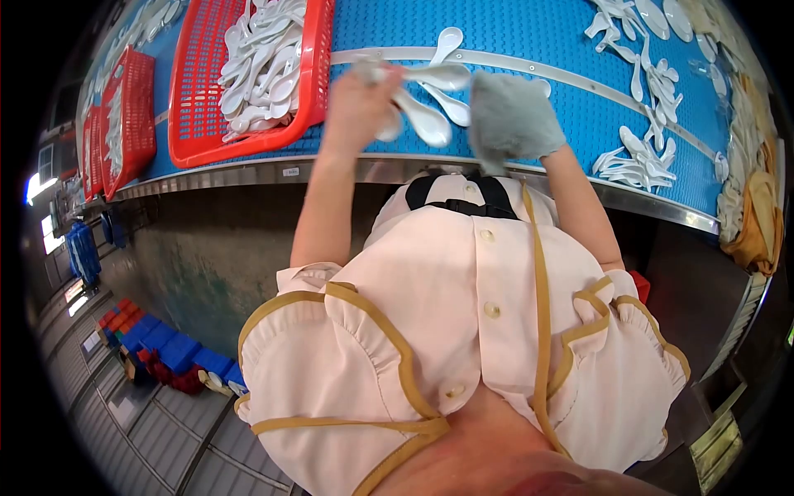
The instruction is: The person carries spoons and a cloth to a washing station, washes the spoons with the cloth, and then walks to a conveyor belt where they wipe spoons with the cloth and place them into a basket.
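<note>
The spoons (pixel 428 124) are smooth and glossy, in plastic or ceramic; which cannot be told. The mitt (pixel 513 116) is matt, fuzzy cloth. At left, the red basket (pixel 318 83) is slightly shiny plastic. The blue tabletop (pixel 372 25) looks like plastic, bumpy all over, crossed by a smooth, pale strip (pixel 513 62); its near edge (pixel 273 172) is dull-sheened metal. The shirt (pixel 413 248) is matt woven cloth with glossy buttons (pixel 492 310). Rumpled matt cloth (pixel 753 215) hangs far right.

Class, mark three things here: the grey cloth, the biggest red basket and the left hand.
Grey cloth (pixel 514 116): head view, middle of its visible surface.
Biggest red basket (pixel 197 78): head view, left wall.
Left hand (pixel 361 102): head view, its back.
</note>
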Available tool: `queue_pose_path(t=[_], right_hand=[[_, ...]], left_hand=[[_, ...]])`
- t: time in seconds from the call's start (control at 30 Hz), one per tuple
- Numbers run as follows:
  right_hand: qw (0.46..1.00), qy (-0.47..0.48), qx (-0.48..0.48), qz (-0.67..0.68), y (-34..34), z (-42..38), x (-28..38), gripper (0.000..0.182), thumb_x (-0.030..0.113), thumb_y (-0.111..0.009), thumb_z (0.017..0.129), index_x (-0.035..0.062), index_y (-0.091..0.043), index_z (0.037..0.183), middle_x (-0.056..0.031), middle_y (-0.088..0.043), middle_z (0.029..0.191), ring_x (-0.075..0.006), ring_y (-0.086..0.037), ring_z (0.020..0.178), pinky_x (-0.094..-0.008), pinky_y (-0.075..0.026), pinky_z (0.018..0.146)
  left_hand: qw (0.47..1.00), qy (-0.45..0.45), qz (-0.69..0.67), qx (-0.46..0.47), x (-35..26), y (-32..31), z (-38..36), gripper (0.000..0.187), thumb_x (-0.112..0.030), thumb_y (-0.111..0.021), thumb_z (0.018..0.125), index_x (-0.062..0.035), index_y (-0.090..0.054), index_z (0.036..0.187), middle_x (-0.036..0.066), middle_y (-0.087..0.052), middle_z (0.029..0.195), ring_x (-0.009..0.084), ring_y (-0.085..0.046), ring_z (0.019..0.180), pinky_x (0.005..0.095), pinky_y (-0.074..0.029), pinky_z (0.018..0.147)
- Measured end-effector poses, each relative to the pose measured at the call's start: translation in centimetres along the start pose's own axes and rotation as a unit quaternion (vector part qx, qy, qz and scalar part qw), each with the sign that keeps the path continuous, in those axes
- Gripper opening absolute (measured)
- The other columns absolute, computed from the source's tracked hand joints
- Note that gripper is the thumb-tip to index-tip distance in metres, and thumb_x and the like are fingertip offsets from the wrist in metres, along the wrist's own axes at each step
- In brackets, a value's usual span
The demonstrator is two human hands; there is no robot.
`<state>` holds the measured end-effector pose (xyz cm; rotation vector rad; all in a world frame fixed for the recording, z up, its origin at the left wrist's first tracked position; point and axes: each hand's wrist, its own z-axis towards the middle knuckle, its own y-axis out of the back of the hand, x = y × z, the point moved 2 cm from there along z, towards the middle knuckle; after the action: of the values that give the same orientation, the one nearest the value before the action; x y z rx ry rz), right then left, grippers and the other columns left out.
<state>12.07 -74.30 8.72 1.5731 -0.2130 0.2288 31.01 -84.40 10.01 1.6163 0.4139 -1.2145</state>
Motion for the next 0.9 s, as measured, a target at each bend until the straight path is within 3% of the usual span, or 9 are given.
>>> queue_pose_path(t=[0.07, 0.1, 0.17, 0.3, 0.37, 0.57, 0.7, 0.8, 0.9], right_hand=[[0.998, 0.008, -0.017, -0.061, -0.6, 0.0, -1.6, 0.014, 0.016, -0.053, 0.068, 0.0064, -0.054, 0.077, -0.0116, -0.053, 0.071, -0.0272, -0.056, 0.068, -0.0369, -0.045, 0.050], [0.992, 0.015, -0.036, -0.124, -0.9, 0.1, -2.2, 0.018, 0.017, -0.053, 0.068, 0.0066, -0.055, 0.082, -0.0124, -0.055, 0.073, -0.0279, -0.057, 0.069, -0.0375, -0.046, 0.050], [0.994, -0.005, -0.028, -0.104, -1.6, 0.4, -2.0, 0.020, 0.017, -0.052, 0.068, 0.0055, -0.056, 0.084, -0.0139, -0.056, 0.078, -0.0297, -0.058, 0.073, -0.0389, -0.047, 0.054], [0.986, -0.132, 0.092, 0.039, -5.5, 2.7, -0.4, 0.024, 0.018, -0.052, 0.070, 0.0027, -0.059, 0.088, -0.0188, -0.058, 0.091, -0.0349, -0.058, 0.082, -0.0412, -0.047, 0.064], [0.967, -0.198, 0.130, 0.096, -5.7, 3.0, 0.6, 0.025, 0.020, -0.052, 0.071, 0.0029, -0.059, 0.089, -0.0200, -0.058, 0.093, -0.0361, -0.058, 0.083, -0.0413, -0.047, 0.067], [0.968, -0.027, 0.018, 0.251, -9.8, 2.9, -0.7, 0.010, 0.019, -0.052, 0.071, 0.0158, -0.060, 0.077, -0.0090, -0.058, 0.087, -0.0280, -0.057, 0.079, -0.0395, -0.044, 0.067], [0.957, -0.050, -0.058, 0.280, -5.7, 2.8, 1.2, 0.009, 0.018, -0.052, 0.070, 0.0171, -0.059, 0.076, -0.0064, -0.057, 0.082, -0.0279, -0.055, 0.077, -0.0400, -0.043, 0.065], [0.971, 0.177, -0.125, 0.097, -3.0, 2.4, 3.1, 0.004, 0.014, -0.050, 0.069, 0.0128, -0.053, 0.071, -0.0073, -0.056, 0.076, -0.0311, -0.054, 0.071, -0.0421, -0.043, 0.057], [0.979, 0.151, -0.079, 0.113, -3.4, 2.2, 2.7, 0.004, 0.013, -0.052, 0.065, 0.0119, -0.053, 0.069, -0.0072, -0.056, 0.073, -0.0305, -0.055, 0.069, -0.0412, -0.043, 0.054]], left_hand=[[0.985, -0.085, 0.064, -0.137, 2.3, 4.8, 0.2, 0.017, -0.018, -0.053, 0.082, -0.0051, -0.059, 0.091, 0.010, -0.056, 0.079, 0.0229, -0.054, 0.073, 0.0347, -0.043, 0.062], [0.973, 0.035, 0.071, -0.216, -0.2, 6.9, 0.1, 0.020, -0.017, -0.056, 0.081, -0.0015, -0.058, 0.093, 0.010, -0.056, 0.080, 0.0236, -0.055, 0.077, 0.0353, -0.043, 0.066], [0.913, 0.056, -0.187, -0.359, 1.8, 10.4, 1.0, 0.025, -0.019, -0.058, 0.080, 0.0043, -0.057, 0.089, 0.012, -0.057, 0.080, 0.0242, -0.056, 0.081, 0.0351, -0.044, 0.072], [0.904, 0.040, -0.176, -0.387, 5.6, 13.7, 2.1, 0.039, -0.022, -0.061, 0.078, 0.0083, -0.049, 0.098, 0.017, -0.054, 0.095, 0.0261, -0.052, 0.095, 0.0364, -0.040, 0.082], [0.873, 0.044, 0.179, -0.452, 5.5, 12.9, 1.7, 0.053, -0.024, -0.063, 0.076, 0.0076, -0.038, 0.112, 0.020, -0.045, 0.111, 0.0279, -0.045, 0.105, 0.0383, -0.037, 0.086], [0.953, -0.142, 0.052, -0.262, 1.4, 3.6, -1.7, 0.023, -0.015, -0.063, 0.074, -0.0029, -0.055, 0.091, 0.007, -0.057, 0.086, 0.0188, -0.053, 0.082, 0.0299, -0.043, 0.072], [0.968, 0.082, -0.157, -0.178, 4.2, -4.5, -3.1, 0.033, -0.027, -0.063, 0.076, -0.0049, -0.055, 0.100, 0.009, -0.055, 0.098, 0.0179, -0.050, 0.093, 0.0300, -0.041, 0.075], [0.970, 0.088, -0.220, -0.056, 4.8, -7.1, -2.4, 0.028, -0.023, -0.055, 0.082, -0.0017, -0.055, 0.100, 0.006, -0.055, 0.095, 0.0135, -0.049, 0.091, 0.0265, -0.039, 0.079], [0.967, 0.016, -0.255, 0.012, 2.2, -7.3, -1.4, 0.028, -0.025, -0.047, 0.087, -0.0005, -0.057, 0.095, 0.007, -0.056, 0.093, 0.0138, -0.049, 0.090, 0.0267, -0.038, 0.082]])
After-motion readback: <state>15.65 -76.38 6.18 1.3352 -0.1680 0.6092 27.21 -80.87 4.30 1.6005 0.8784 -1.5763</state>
